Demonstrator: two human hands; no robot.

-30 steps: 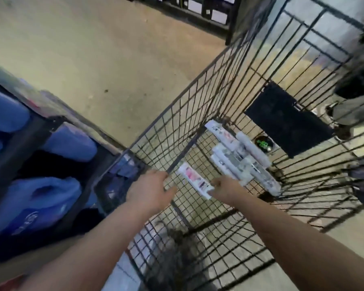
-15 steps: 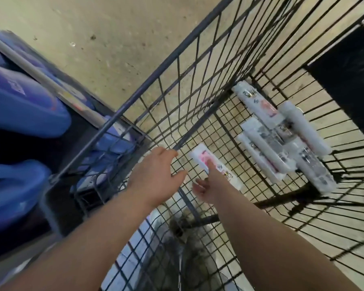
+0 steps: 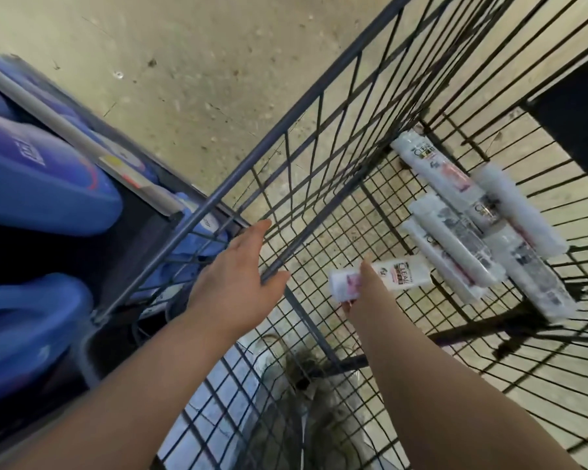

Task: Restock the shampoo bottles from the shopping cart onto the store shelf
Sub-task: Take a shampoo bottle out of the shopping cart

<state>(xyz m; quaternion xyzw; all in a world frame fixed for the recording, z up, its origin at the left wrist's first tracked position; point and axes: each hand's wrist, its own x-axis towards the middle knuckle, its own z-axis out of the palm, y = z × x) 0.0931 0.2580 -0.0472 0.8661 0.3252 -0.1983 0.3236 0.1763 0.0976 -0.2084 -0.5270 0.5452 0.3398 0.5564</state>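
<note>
Checking shopping cart (image 3: 269, 137), store shelf (image 3: 58, 120) at its left. One Clear shampoo bottle (image 3: 398, 276) lies on the cart's near floor; right hand (image 3: 367, 293) pinches its pink end, left hand (image 3: 235, 276) spread, holding nothing. (Inspector)

Advise a fuller wrap at mid-body before lifting it out leftward. (Supervisor)

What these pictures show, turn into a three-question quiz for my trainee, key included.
1. True or false: the left hand grips a bottle.
2. The right hand holds: A) a white shampoo bottle; B) a glass jar; C) nothing.
3. Fill in: the other white bottles lie piled inside the wire ____.
Key: 1 false, it is open and holds nothing; 2 A; 3 cart.
</note>
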